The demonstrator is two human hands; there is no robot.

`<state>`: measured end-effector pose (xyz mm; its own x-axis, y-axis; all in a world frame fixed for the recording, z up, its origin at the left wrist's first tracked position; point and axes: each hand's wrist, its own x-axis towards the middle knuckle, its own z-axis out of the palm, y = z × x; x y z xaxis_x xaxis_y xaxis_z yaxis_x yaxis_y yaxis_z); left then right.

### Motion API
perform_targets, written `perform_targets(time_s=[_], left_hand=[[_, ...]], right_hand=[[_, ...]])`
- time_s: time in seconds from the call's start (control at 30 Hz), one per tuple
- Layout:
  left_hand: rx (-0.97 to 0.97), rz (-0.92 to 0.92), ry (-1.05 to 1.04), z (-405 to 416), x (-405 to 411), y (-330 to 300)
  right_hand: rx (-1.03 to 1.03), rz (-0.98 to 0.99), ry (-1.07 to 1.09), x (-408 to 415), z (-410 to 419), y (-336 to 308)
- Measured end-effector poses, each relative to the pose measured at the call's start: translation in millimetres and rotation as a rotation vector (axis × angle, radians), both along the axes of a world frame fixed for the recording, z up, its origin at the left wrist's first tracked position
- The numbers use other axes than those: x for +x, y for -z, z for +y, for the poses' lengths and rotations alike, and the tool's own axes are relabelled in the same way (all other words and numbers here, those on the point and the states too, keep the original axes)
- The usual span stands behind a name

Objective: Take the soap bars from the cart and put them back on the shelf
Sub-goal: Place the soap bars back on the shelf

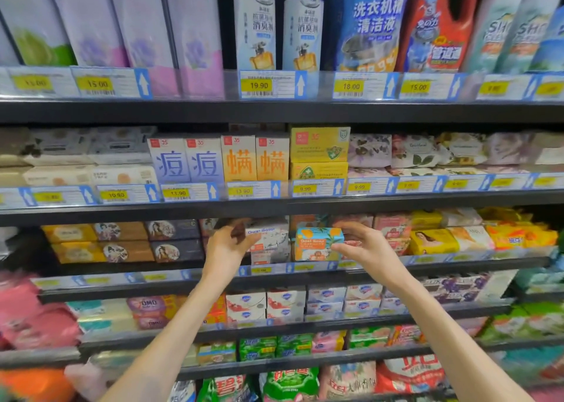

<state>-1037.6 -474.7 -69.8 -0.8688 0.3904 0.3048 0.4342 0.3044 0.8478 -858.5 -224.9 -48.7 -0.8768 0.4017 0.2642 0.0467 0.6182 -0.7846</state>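
Shelving fills the head view edge to edge — dark metal boards with clear plastic lips carrying yellow price tags and blue arrow cards. Both bare forearms reach up from the lower edge to the third shelf (457, 262), whose rows stand packed side by side with only a shadowed gap above the boxes.

The left hand (227, 247) has its fingers curled round the left end of a white soap box (270, 238) printed "Goat Soap" in blue, held at the top of a stack of like boxes. The right hand (363, 246) pinches the right end of a teal and orange soap box (317, 243), also marked "Goat Soap", thumb below and fingers above; this box stands at the shelf front just beside the white one. Whether either box rests fully on the shelf I cannot tell.

Readable tags on the upper lips say 15.00, 19.90, 18.00, 13.90, 10.90 and 9.90. White spray bottles (256, 23) stand on the top shelf beside a blue pouch (372, 20) with Chinese lettering. Below them are upright cartons (187, 160) with large blue and orange characters — glossy card, square-cornered. A lower shelf holds a purple "OMO" pack (149, 305); soft, crinkled bags lie at the bottom.
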Motion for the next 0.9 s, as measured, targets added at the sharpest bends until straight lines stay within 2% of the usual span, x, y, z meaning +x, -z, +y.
perform_targets(time_s=[0.47, 0.77, 0.9], left_hand=[[-0.21, 0.223, -0.158, 15.7, 4.1, 3.4], [-0.202, 0.256, -0.118, 12.1, 6.2, 4.7], [-0.174, 0.251, -0.103, 12.2, 4.2, 6.8]], right_hand=[[0.022, 0.017, 0.062, -8.1, -6.5, 2.0], [0.042, 0.076, 0.144, -16.3, -11.7, 0.5], [0.125, 0.057, 0.17, -21.5, -19.6, -0.8]])
